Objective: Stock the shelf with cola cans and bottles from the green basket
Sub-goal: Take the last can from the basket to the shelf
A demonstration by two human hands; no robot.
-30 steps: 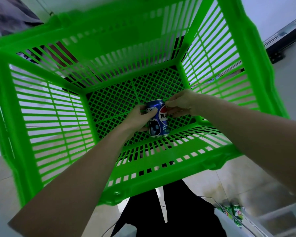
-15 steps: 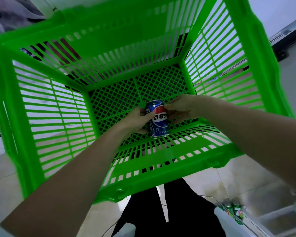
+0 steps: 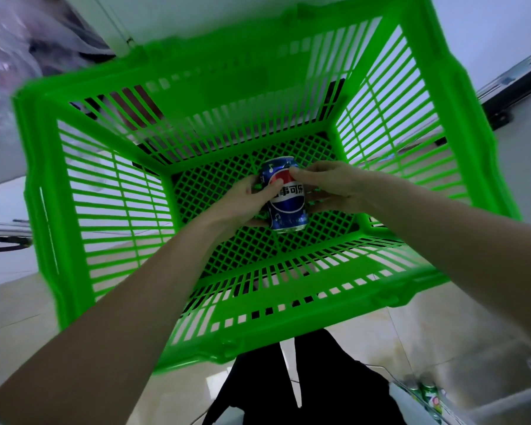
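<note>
Green plastic forms the basket [image 3: 74, 191], a deep crate with slatted walls and a diamond-lattice floor, viewed from above through its open top. Beyond its left wall lie pale floor tiles and a blurred clear wrapping at the upper left corner of the view.

Both forearms reach down over the near rim into the basket. The left hand [image 3: 242, 200] grips the left side of the cola can [image 3: 285, 197], thumb laid across the label and fingers curled behind and under it. The can is blue with a red, white and blue roundel and white characters. It sits over the middle of the lattice floor, nearer the right wall, tilted with its top toward the far wall. Whether its base touches the floor cannot be determined.

The right hand [image 3: 334, 188] grasps the can's right side, thumb tip on the upper label and fingers curled beneath.

Below the near rim, dark trousers [image 3: 319, 388] show. Green cans [image 3: 428, 394] stand at the lower right.
</note>
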